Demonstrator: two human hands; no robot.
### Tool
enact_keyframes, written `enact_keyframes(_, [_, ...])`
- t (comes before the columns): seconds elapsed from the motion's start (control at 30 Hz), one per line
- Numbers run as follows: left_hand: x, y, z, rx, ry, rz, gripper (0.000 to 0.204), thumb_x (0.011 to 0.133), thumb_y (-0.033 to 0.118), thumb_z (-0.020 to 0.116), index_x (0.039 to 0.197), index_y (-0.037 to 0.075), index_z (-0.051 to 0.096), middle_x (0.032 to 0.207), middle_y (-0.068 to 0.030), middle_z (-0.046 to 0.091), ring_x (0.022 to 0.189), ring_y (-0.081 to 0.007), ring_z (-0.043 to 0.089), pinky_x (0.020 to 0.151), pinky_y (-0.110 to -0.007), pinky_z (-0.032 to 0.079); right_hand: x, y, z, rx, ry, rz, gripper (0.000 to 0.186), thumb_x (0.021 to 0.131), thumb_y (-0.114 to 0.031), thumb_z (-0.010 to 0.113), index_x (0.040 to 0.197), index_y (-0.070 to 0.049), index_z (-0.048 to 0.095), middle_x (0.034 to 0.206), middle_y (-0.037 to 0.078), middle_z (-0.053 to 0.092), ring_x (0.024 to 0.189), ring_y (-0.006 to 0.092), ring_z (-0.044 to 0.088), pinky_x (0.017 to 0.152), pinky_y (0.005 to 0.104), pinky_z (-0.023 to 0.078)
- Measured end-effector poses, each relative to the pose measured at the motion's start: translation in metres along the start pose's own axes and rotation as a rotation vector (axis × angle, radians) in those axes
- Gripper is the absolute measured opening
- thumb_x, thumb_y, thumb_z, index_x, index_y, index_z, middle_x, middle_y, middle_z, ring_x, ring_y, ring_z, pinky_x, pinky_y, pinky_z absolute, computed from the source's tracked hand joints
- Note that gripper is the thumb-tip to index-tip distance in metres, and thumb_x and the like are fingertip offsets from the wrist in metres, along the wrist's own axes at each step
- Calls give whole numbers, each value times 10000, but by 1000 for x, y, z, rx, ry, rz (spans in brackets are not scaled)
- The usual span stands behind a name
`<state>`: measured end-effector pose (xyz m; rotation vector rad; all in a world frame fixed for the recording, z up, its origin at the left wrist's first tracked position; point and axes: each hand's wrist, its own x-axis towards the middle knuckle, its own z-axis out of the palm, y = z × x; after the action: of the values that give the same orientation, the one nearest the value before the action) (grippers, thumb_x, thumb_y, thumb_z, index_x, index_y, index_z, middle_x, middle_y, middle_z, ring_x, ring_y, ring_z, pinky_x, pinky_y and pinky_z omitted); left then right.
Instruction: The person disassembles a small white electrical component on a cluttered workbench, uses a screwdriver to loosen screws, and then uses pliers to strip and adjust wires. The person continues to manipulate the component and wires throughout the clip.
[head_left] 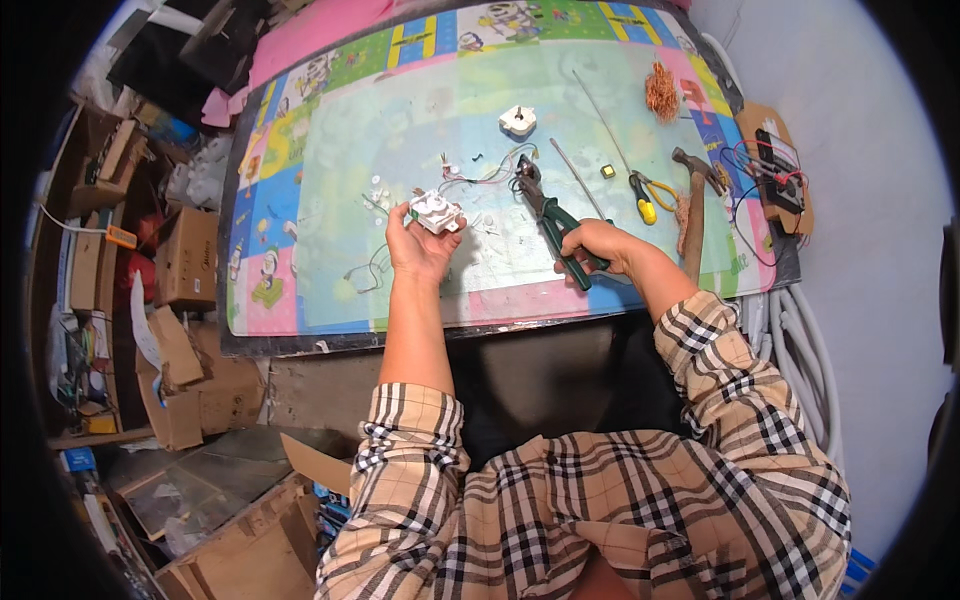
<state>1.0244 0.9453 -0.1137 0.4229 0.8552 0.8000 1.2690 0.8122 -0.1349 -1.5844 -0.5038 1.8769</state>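
My left hand [418, 255], palm up, has its fingers curled round a small white plastic mechanism [436, 212], which is held just above the mat near the table's front. In my right hand [603, 246] is a pair of green-handled cutters [548, 215], their dark jaws pointing away from me and to the left. The jaws stand apart from the mechanism. Thin coloured wires [480, 181] run across the mat between the two hands. Farther off lies a second white plastic part [518, 121]. Small white bits are scattered round the left hand.
To the right lie a thin metal rod [577, 173], a long yellow-handled screwdriver [642, 200], a hammer [696, 215] and a copper wire bundle [661, 93]. A multimeter with leads [780, 172] rests at the right edge. Cardboard boxes [188, 258] and shelves stand at left; a wall borders the right.
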Motion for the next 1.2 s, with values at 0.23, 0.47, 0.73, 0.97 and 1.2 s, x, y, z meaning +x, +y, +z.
enact_keyframes(0.23, [0, -4, 8, 37, 65, 16, 557, 868, 451, 377, 1133, -22, 504, 999, -179, 609, 809, -316, 635, 625, -359, 509, -10, 8, -26, 326, 7, 7, 224, 802, -43, 506, 968, 103, 474, 950, 235, 553, 934, 367, 615, 743, 517, 566])
enact_keyframes(0.47, [-3, -8, 19, 70, 34, 3, 496, 865, 396, 385, 1127, -14, 480, 1051, -202, 582, 886, -361, 628, 705, -412, 519, -25, 4, -19, 528, 104, -62, 333, 800, -61, 507, 1066, 135, 470, 1089, 248, 547, 1064, 381, 583, 868, 528, 523])
enact_keyframes(0.73, [-17, -4, 27, 26, -135, 9, 481, 875, 379, 336, 1103, -1, 524, 954, -173, 634, 802, -345, 635, 651, -406, 509, -43, -28, 15, 289, 0, -277, 226, 794, -30, 532, 992, 76, 507, 974, 184, 595, 890, 273, 648, 756, 363, 574])
enact_keyframes(0.97, [-23, -2, 21, 29, -258, -44, 516, 898, 404, 314, 1190, 39, 534, 1087, -193, 628, 789, -322, 617, 648, -397, 498, -36, -23, 27, 72, 82, -225, 143, 761, -80, 577, 859, 19, 545, 712, 83, 574, 572, 151, 545, 507, 280, 456])
enact_keyframes(1.2, [-25, -4, 29, 17, -303, -44, 594, 938, 515, 320, 1176, 20, 546, 1049, -217, 636, 743, -256, 628, 620, -349, 515, -23, -29, -24, -343, 519, -311, 324, 737, -195, 613, 914, 72, 564, 737, 161, 589, 724, 298, 606, 652, 378, 469])
